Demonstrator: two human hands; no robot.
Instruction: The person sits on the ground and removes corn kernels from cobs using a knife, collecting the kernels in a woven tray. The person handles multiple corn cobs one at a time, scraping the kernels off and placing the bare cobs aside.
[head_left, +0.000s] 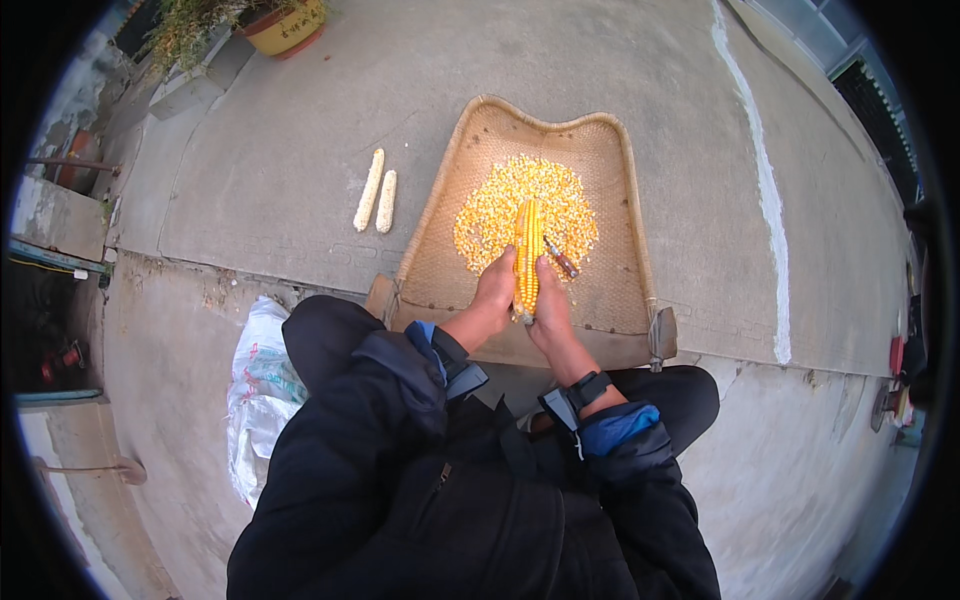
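Note:
Between my two hands is an ear of yellow corn (529, 232), its tip pointing away from me. My left hand (491, 292) grips its left side, and my right hand (553, 301) grips the right side with the thumb along the kernels. A few gaps between the kernel rows run lengthwise on the ear. Beneath it lies a woven winnowing basket (435, 270) with a spread of loose corn kernels (532, 180). On those kernels, just right of the ear, rests a screwdriver-like tool (562, 259) with a reddish-brown handle.
Two bare corn cobs (377, 191) lie on the concrete floor (300, 172) left of the basket. A white woven plastic sack (262, 390) is beside my left knee. At the far left stands a potted plant (285, 28). A white line (761, 165) runs along the floor at right.

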